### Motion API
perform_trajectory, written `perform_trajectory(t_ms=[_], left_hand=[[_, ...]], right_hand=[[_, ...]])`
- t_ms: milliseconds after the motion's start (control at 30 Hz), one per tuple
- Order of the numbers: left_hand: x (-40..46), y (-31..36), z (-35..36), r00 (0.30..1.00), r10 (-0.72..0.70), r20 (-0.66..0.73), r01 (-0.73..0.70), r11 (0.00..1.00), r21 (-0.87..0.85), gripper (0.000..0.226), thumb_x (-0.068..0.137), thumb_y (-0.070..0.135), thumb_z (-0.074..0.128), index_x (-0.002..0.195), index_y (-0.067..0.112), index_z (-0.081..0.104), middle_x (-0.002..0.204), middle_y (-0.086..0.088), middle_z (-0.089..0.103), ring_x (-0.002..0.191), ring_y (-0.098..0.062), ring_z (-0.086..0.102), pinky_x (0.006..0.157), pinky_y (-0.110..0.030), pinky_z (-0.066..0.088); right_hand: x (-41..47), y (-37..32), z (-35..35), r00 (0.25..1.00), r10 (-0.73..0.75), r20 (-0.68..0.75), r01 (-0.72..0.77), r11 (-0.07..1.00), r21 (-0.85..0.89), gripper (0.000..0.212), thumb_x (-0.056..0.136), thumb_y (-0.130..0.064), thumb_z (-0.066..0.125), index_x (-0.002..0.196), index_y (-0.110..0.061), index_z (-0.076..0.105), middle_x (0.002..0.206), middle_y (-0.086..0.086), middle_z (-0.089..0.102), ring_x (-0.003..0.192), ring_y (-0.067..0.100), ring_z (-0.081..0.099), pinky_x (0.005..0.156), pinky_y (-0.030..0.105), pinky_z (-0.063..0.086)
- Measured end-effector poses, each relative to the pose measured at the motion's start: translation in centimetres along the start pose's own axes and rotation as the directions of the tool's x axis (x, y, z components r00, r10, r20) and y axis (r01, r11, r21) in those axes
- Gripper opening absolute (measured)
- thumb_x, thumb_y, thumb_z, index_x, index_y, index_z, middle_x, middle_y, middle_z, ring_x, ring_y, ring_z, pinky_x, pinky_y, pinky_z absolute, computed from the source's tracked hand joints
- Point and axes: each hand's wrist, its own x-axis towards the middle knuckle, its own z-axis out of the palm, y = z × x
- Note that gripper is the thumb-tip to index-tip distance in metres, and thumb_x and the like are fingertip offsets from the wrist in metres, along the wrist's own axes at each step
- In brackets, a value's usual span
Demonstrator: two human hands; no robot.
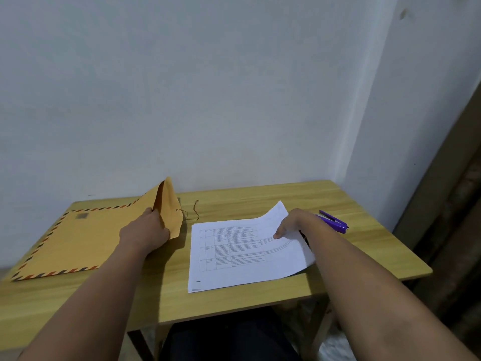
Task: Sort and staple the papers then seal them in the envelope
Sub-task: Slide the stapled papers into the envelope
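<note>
Light wooden table (260,295), large brown striped-edge envelope (78,243) laid at nine o'clock, flap raised and pinched by left hand (145,234), white printed papers (242,254) at centre, right edge lifted by closed right hand (294,222), purple stapler (335,221) at two o'clock

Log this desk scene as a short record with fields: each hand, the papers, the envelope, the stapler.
left hand: grip on the raised flap of the envelope
right hand: lifting the far right corner of the papers
papers: white printed stack, flat on the wooden table apart from that corner
envelope: brown, striped border, lying left of the papers, flap open
stapler: purple, right of the papers, untouched
</note>
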Motion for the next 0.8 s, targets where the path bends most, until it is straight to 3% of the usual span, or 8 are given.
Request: perform_trajectory(t_ms=[67, 133, 200, 267, 433, 533, 633, 800], left_hand=[[0.0, -0.3, -0.1, 1.000, 0.002, 0.015, -0.001, 0.999, -0.037, 0.057, 0.092, 0.039, 0.054, 0.143, 0.018, 0.041, 0.146, 0.004, 0.044, 0.118, -0.024, 0.057, 0.083, -0.043, 0.055], [-0.1, -0.4, -0.1, 0.999, 0.006, 0.042, -0.003, 0.997, -0.083, 0.063, 0.091, 0.038, 0.054, 0.148, 0.019, 0.036, 0.152, 0.003, 0.040, 0.125, -0.025, 0.053, 0.090, -0.045, 0.055], [-0.3, -0.4, -0.1, 0.998, 0.019, 0.063, -0.012, 0.993, -0.114, 0.066, 0.091, 0.036, 0.055, 0.151, 0.019, 0.034, 0.157, 0.003, 0.035, 0.130, -0.025, 0.050, 0.095, -0.044, 0.054], [-0.5, -0.4, 0.1, 0.996, 0.035, 0.087, -0.023, 0.992, -0.126, 0.068, 0.090, 0.035, 0.055, 0.152, 0.020, 0.033, 0.159, 0.003, 0.031, 0.132, -0.026, 0.048, 0.097, -0.045, 0.053], [-0.2, -1.0, 0.3, 0.992, 0.055, 0.112, -0.037, 0.986, -0.161, 0.075, 0.088, 0.036, 0.053, 0.156, 0.023, 0.026, 0.165, 0.003, 0.021, 0.140, -0.027, 0.041, 0.104, -0.048, 0.049], [-0.2, -1.1, 0.2, 0.992, 0.064, 0.111, -0.041, 0.978, -0.203, 0.076, 0.089, 0.035, 0.056, 0.157, 0.024, 0.025, 0.165, 0.002, 0.021, 0.141, -0.028, 0.040, 0.105, -0.047, 0.049], [-0.3, -1.0, 0.3, 0.993, 0.056, 0.102, -0.034, 0.979, -0.203, 0.077, 0.088, 0.036, 0.057, 0.157, 0.025, 0.025, 0.165, 0.003, 0.022, 0.141, -0.027, 0.041, 0.104, -0.047, 0.049], [-0.2, -0.9, 0.2, 0.993, 0.079, 0.088, -0.058, 0.974, -0.219, 0.074, 0.083, 0.036, 0.057, 0.152, 0.026, 0.032, 0.151, 0.006, 0.041, 0.123, -0.023, 0.054, 0.089, -0.044, 0.056]], right_hand=[[0.3, 0.6, -0.8, 0.993, -0.093, 0.073, 0.085, 0.990, 0.110, 0.048, 0.076, -0.024, 0.088, 0.115, -0.003, 0.071, 0.128, 0.017, 0.071, 0.115, 0.038, 0.070, 0.103, 0.050, 0.055], [0.3, 0.5, -1.8, 0.982, -0.183, 0.034, 0.168, 0.951, 0.259, 0.040, 0.081, -0.013, 0.077, 0.117, 0.002, 0.070, 0.127, 0.027, 0.070, 0.116, 0.044, 0.070, 0.100, 0.061, 0.056], [-0.8, -0.5, -3.0, 0.955, -0.275, -0.109, 0.295, 0.868, 0.398, 0.032, 0.092, 0.000, 0.059, 0.123, -0.004, 0.068, 0.120, 0.024, 0.072, 0.109, 0.041, 0.072, 0.087, 0.051, 0.062], [-2.3, -1.7, -4.6, 0.909, -0.337, -0.245, 0.415, 0.788, 0.455, 0.043, 0.096, 0.005, 0.050, 0.130, -0.019, 0.064, 0.117, 0.016, 0.072, 0.101, 0.034, 0.073, 0.079, 0.040, 0.061], [-4.9, -4.7, -7.5, 0.792, -0.441, -0.423, 0.607, 0.643, 0.466, 0.055, 0.098, 0.005, 0.045, 0.139, -0.029, 0.061, 0.124, 0.008, 0.071, 0.108, 0.030, 0.072, 0.096, 0.048, 0.060], [-6.3, -6.4, -8.6, 0.766, -0.462, -0.446, 0.642, 0.579, 0.503, 0.056, 0.100, 0.005, 0.044, 0.133, -0.035, 0.064, 0.115, 0.001, 0.074, 0.101, 0.024, 0.075, 0.085, 0.038, 0.062], [-6.8, -7.7, -9.2, 0.750, -0.482, -0.453, 0.661, 0.562, 0.497, 0.059, 0.099, 0.006, 0.043, 0.139, -0.032, 0.065, 0.113, -0.002, 0.075, 0.100, 0.023, 0.076, 0.085, 0.038, 0.063], [-6.9, -9.4, -8.7, 0.756, -0.487, -0.437, 0.654, 0.553, 0.516, 0.060, 0.099, 0.007, 0.041, 0.142, -0.029, 0.064, 0.117, 0.000, 0.075, 0.099, 0.023, 0.076, 0.079, 0.036, 0.063]])
